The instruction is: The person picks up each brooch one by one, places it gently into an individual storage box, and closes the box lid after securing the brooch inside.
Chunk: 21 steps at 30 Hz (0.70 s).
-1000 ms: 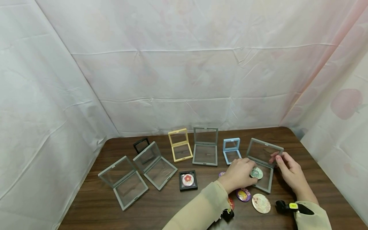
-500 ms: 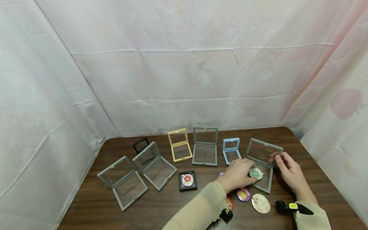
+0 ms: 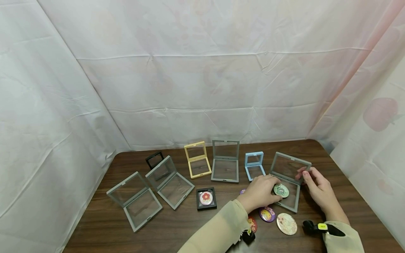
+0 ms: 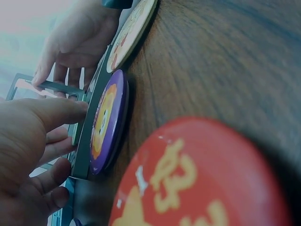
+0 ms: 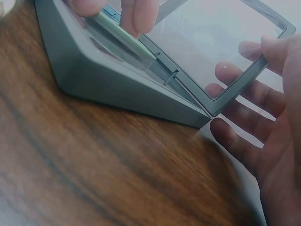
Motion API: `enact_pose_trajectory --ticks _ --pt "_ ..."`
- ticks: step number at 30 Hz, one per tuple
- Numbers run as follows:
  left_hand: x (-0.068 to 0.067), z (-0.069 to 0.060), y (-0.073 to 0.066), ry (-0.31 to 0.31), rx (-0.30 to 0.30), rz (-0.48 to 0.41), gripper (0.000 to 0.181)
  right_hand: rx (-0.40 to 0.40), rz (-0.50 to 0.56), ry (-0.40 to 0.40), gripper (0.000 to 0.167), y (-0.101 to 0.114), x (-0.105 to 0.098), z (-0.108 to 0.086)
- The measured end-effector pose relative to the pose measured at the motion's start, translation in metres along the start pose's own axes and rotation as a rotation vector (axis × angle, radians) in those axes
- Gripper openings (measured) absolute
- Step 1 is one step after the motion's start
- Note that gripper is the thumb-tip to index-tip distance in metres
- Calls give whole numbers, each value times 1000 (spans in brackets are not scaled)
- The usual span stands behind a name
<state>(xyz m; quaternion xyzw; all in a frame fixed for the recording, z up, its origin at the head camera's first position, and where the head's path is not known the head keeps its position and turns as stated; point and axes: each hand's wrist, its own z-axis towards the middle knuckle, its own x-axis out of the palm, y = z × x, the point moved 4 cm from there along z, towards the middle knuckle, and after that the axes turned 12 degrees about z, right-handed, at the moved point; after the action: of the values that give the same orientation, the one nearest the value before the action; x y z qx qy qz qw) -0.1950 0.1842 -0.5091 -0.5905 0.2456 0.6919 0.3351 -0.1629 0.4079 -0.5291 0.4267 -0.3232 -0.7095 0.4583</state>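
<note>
A green round badge lies over the clear lower half of a grey hinged display case at the right of the table. My left hand pinches the badge at its left edge between thumb and fingers. The case's raised lid is held at its right side by my right hand; in the right wrist view the thumb is on the frame and fingers show through the clear film. Close by lie a purple badge, a cream badge and a red badge, the red partly under my left sleeve.
Further cases stand with lids raised: a blue one, a yellow one, grey ones and a black one at the back left. A black case holding a flower badge lies mid-table. White curtains surround the table.
My left hand and the green badge have shifted very slightly left. The right hand stays on the lid.
</note>
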Motion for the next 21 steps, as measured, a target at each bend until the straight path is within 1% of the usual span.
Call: enact_pose_trajectory --ticks 12,21 --pt "1 0 0 14 -1 -13 46 7 -4 4 22 -2 -1 0" --pt "0 -1 -1 39 -13 -29 46 8 -5 2 22 -1 -1 0"
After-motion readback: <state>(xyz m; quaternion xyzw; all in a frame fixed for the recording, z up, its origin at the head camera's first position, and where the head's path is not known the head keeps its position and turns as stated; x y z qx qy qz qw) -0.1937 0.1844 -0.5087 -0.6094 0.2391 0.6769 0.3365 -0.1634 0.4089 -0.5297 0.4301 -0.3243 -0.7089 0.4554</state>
